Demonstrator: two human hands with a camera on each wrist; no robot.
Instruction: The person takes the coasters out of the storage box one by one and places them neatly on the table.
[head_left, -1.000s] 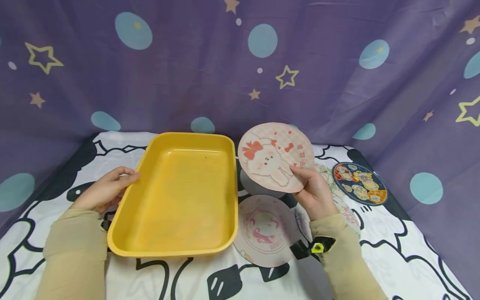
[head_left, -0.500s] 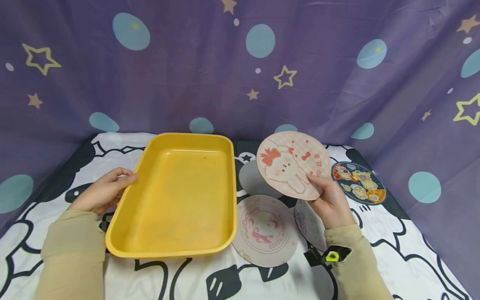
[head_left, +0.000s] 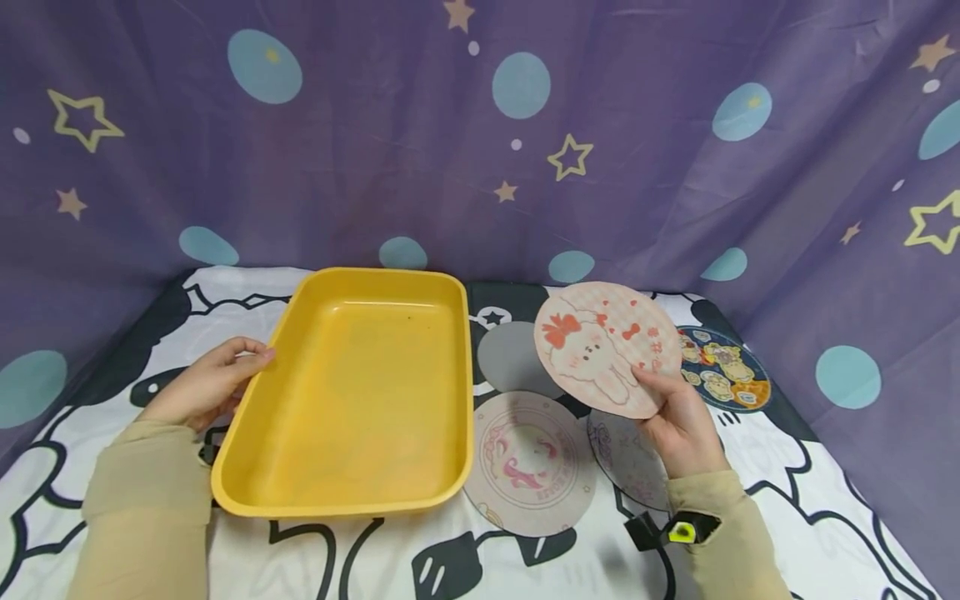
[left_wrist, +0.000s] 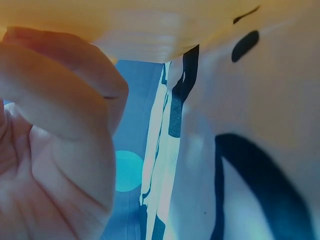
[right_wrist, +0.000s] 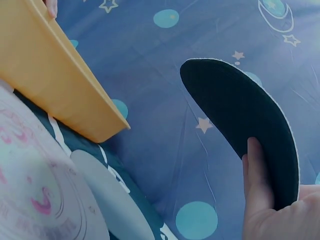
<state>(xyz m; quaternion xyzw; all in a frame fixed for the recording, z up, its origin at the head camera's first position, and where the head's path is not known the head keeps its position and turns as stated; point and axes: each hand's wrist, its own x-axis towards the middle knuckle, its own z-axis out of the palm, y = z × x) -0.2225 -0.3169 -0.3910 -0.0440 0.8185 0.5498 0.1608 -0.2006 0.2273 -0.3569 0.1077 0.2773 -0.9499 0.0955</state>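
In the head view my left hand (head_left: 217, 379) grips the left rim of a deep yellow tray (head_left: 468, 400), thumb on the edge. The left wrist view shows its fingers bent under the tray wall (left_wrist: 145, 35). At the right, my right hand (head_left: 684, 421) pinches a round pink mouse pad (head_left: 600, 342) printed with a white rabbit and red bow. The pad is raised and tilted; its dark underside (right_wrist: 235, 115) faces the right wrist camera, with fingers (right_wrist: 257, 175) against it. Below lie a pink unicorn pad (head_left: 530, 462) and a purple-lined pad (head_left: 626, 458), partly covered by the hand.
A plain grey disc (head_left: 513, 354) lies behind the unicorn pad. Farther right is a dark blue round pad (head_left: 731, 375) with cartoon figures, partly overlapped by the raised pad. A patterned cloth (head_left: 300, 558) covers the table. The purple curtain (head_left: 420, 167) rises behind and at both sides.
My right hand has moved right and lower with the pink rabbit pad, uncovering the grey disc. A pale printed pad seen around that hand earlier no longer shows. The left hand and tray stay put.
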